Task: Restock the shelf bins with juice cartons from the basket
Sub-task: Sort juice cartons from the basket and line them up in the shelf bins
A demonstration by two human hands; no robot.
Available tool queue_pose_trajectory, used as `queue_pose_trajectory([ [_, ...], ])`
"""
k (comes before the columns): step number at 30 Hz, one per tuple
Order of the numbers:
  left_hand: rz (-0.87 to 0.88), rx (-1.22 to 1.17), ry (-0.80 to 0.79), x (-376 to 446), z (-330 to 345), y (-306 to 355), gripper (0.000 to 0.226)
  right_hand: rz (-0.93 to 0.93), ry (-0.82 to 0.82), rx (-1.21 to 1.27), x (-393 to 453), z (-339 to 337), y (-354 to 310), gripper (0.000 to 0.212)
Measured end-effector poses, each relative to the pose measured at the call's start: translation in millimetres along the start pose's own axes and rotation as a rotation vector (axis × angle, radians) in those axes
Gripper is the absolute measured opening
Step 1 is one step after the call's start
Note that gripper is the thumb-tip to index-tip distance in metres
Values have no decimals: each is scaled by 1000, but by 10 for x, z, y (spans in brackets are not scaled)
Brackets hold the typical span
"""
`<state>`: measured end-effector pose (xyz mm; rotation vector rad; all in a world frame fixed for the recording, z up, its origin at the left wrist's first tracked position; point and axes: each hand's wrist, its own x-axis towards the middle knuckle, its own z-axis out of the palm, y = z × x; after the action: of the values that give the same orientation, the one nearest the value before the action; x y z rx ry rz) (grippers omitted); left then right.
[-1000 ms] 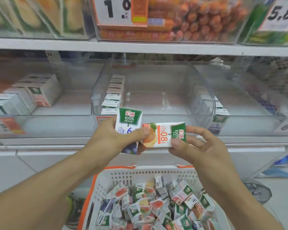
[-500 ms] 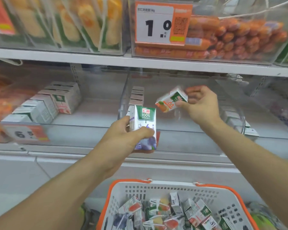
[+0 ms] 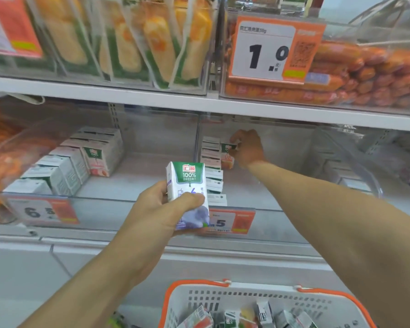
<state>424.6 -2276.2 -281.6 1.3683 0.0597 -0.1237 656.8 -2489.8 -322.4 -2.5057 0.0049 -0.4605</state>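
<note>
1. Head view, my hands: my right hand (image 3: 247,147) is reached deep into the clear plastic middle bin (image 3: 258,204) on the lower shelf, its fingers (image 3: 234,139) clamped on a small peach-printed juice carton with a green top (image 3: 227,155). The carton stands upright, just beside the far end of the row of white-topped cartons (image 3: 213,171) along the bin's left wall. My left hand (image 3: 161,209) waits in front of that bin, fingers (image 3: 191,201) wrapped round a white and purple juice carton with a green "100%" band (image 3: 187,192), held upright and clear of the shelf.

2. Head view, progress: I judge the job only partly done. The middle bin has one row, and most of its floor to the right of that row is bare. The peach carton is not yet let go, and the purple one has no place yet.

3. Head view, containers: the clear bin left of the middle bin (image 3: 57,204) holds two short rows of similar cartons, with room left. The bin to the right seems to hold a few, but glare blurs it. Below the middle bin, the white plastic basket with an orange rim (image 3: 194,286) holds a loose heap of cartons; how many I cannot tell.
</note>
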Motion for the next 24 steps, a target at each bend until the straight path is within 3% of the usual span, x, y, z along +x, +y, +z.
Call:
queue_pose_trajectory([
  [6,-33,-63,-26,-100,-72,26,13,59,-121,-34,-190,-278,-246,43],
  [9,-107,-124,-59,-110,-109,51,22,-34,-161,-31,-588,-741,-513,22],
  [11,-146,-152,-94,-108,-138,71,26,-73,-499,155,-954,-1111,-668,17],
  [13,-124,-98,-127,-126,-171,91,25,-70,-904,392,-1286,-1370,-845,28],
  [14,-95,-37,-150,-140,-189,105,23,-77,-1006,456,-1394,-1418,-918,36],
  [19,-22,135,-276,-241,-388,198,29,-138,-892,494,-1524,-1152,-1166,51],
  [24,-32,154,-250,-292,-551,165,23,-163,-892,642,-1654,-953,-1342,38],
])
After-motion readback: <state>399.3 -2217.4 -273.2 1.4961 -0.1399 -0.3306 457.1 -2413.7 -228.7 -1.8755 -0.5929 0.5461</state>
